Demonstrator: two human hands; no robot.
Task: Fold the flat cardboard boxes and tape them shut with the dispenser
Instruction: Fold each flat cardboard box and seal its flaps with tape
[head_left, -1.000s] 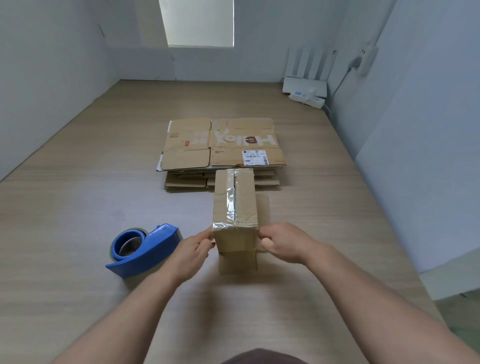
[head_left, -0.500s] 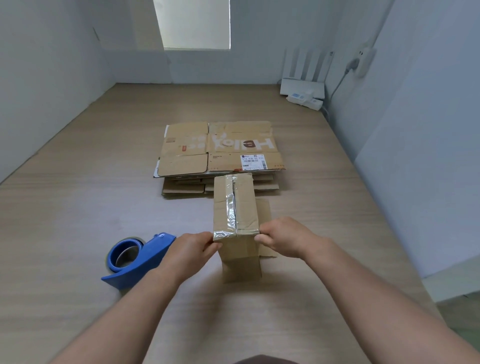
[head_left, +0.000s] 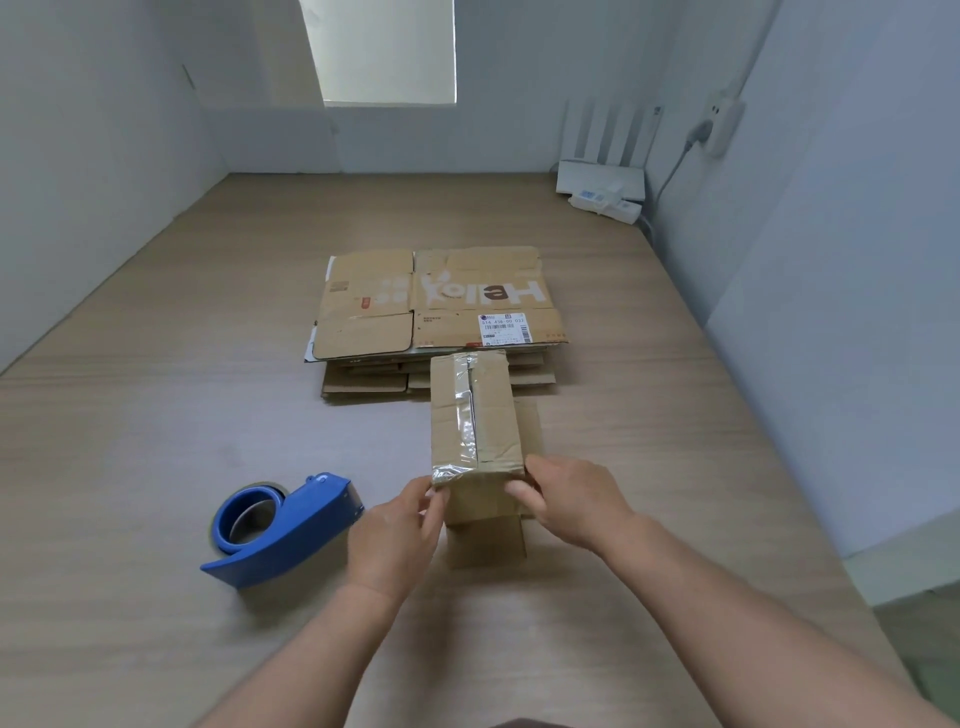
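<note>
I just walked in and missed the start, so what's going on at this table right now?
A person is holding a small cardboard box by its near end with both hands, the left hand at the left corner and the right hand at the right edge. Clear tape already runs along the box's top seam and over the near end. The blue tape dispenser lies on the table beside the left hand, untouched. A stack of flat boxes waits behind.

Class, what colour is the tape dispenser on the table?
Blue, seen in the head view: the dispenser lies left of the box.
</note>
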